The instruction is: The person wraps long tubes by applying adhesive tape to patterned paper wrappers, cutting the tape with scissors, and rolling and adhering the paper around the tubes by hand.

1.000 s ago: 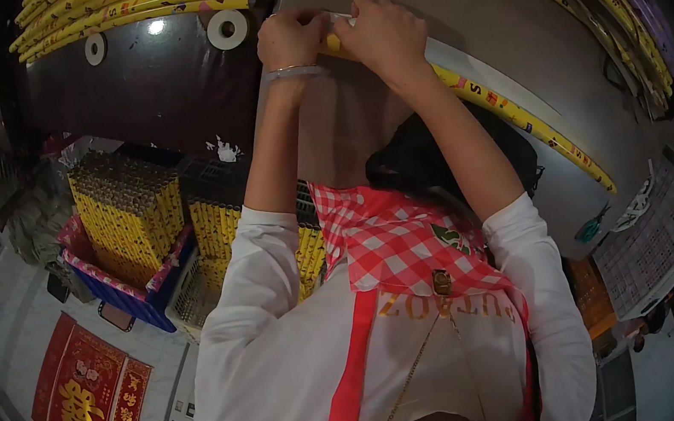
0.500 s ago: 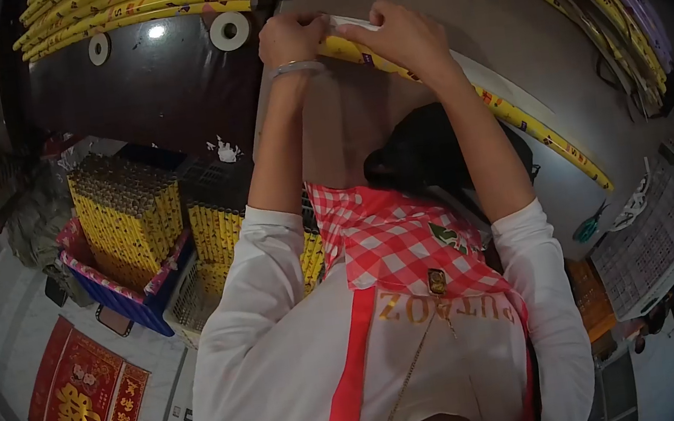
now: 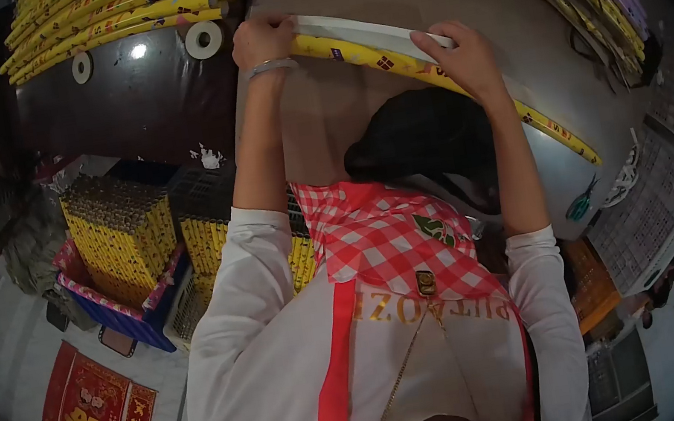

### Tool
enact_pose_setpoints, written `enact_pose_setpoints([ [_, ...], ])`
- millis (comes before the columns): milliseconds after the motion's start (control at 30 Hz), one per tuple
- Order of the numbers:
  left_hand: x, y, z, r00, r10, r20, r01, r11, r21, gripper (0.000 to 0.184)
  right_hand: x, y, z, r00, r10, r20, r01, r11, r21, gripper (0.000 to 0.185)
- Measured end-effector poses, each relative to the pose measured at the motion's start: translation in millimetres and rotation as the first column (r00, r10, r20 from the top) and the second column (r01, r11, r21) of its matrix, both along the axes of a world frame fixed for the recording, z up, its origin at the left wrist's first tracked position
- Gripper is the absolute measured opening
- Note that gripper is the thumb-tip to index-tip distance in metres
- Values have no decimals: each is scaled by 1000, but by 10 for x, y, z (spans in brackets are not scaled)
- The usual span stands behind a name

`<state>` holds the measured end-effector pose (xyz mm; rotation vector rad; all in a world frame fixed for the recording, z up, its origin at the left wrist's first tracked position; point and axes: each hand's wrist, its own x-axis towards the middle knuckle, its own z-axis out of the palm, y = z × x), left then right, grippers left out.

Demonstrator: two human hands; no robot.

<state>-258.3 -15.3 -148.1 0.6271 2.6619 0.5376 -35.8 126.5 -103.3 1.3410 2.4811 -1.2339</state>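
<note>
A long yellow printed paper roll point(image 3: 367, 58) lies across the grey-brown table, with a white strip point(image 3: 355, 29) running along its far edge. My left hand point(image 3: 263, 42) is closed around the left end of the roll and strip. Farther along to the right, my right hand point(image 3: 467, 63) has thumb and fingers closed on the white edge of the same roll; the exact finger contact is partly hidden. Past my right wrist, the roll continues to its free end near the table's right side.
Stacked yellow rolls point(image 3: 112, 22) and two tape rolls point(image 3: 204, 40) sit on the dark surface at left. A black bag-like item point(image 3: 421, 134) is close to my body. Scissors point(image 3: 582, 204) lie at right. Below left, a blue basket point(image 3: 122, 305) holds upright yellow tubes.
My right hand has slid right along the white edge, away from my left hand, exposing more of the strip. The whole view has shifted slightly.
</note>
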Motion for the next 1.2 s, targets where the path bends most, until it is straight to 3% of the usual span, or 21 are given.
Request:
enact_pose_setpoints([
  [133, 67, 46, -20, 997, 22, -80, -23, 1000, -15, 16, 223, -42, -149, 995, -26, -94, 32, 997, 68, 46],
  [300, 74, 123, -73, 980, 46, -191, -85, 977, -198, 20, 221, -181, -168, 993, -113, -46, 120, 969, 215, 45],
  [400, 67, 134, -7, 994, 69, -82, -83, 978, -193, 21, 172, -205, -195, 986, -167, -16, 166, 957, 236, 44],
  [767, 61, 161, -81, 986, 61, -153, -101, 957, -270, 26, 35, -278, -174, 965, -211, 156, 137, 911, 388, 38],
  [933, 98, 154, -37, 989, 61, -136, -90, 973, -213, 25, 17, -289, -212, 986, -166, 2, 137, 820, 556, 31],
  [1067, 68, 130, -129, 987, 81, -139, -107, 975, -196, 24, 23, -293, -70, 989, -93, -119, 145, 800, 582, 30],
  [1133, 53, 130, -151, 985, 85, -149, -113, 975, -193, 24, 2, -308, -6, 965, -161, -208, 233, 890, 392, 34],
  [1200, 52, 137, -154, 983, 110, -145, -139, 969, -202, 24, -17, -319, -10, 948, -144, -282, 244, 900, 360, 34],
])
